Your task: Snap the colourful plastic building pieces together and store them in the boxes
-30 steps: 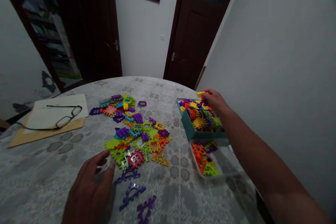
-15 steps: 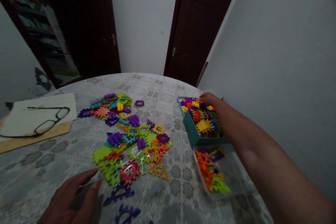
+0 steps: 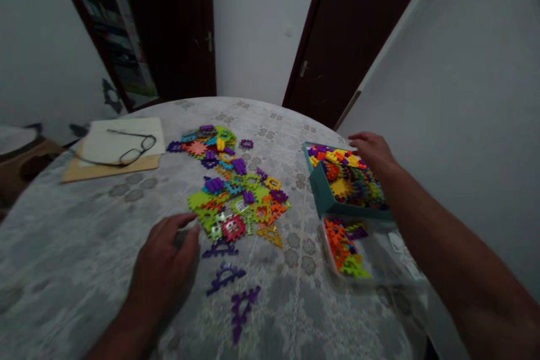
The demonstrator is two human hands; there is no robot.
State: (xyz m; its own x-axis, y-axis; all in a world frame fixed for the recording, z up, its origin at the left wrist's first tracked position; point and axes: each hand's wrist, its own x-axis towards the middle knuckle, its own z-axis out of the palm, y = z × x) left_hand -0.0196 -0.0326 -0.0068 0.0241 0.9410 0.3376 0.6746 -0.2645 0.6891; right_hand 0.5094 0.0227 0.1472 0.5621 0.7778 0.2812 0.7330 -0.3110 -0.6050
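Beside a spread of colourful toothed plastic building pieces [image 3: 202, 216] is my left hand [image 3: 166, 256], its thumb and fingers apart with nothing visible between them. A red square window piece [image 3: 233, 228] lies just beyond its fingertips. Three purple pieces, one a triangle [image 3: 241, 315], lie to the right of this hand. My right hand [image 3: 371, 149] is over the far right side of a teal box [image 3: 323, 194] packed with similar pieces. Its fingers stretch out above the purple, orange and yellow pieces [image 3: 335, 156]; whether they touch any I cannot make out.
A clear plastic tray [image 3: 379, 278] holding orange, green and purple pieces adjoins the box's near side. Eyeglasses [image 3: 130, 156] rest on papers [image 3: 101, 143] over a board at the left. A patterned cloth [image 3: 291, 304] covers the round table. A wall stands on the right.
The view has tilted down and turned left. My right hand has lifted and shifted a little at the box's far edge. My left hand remains beside the loose pieces.
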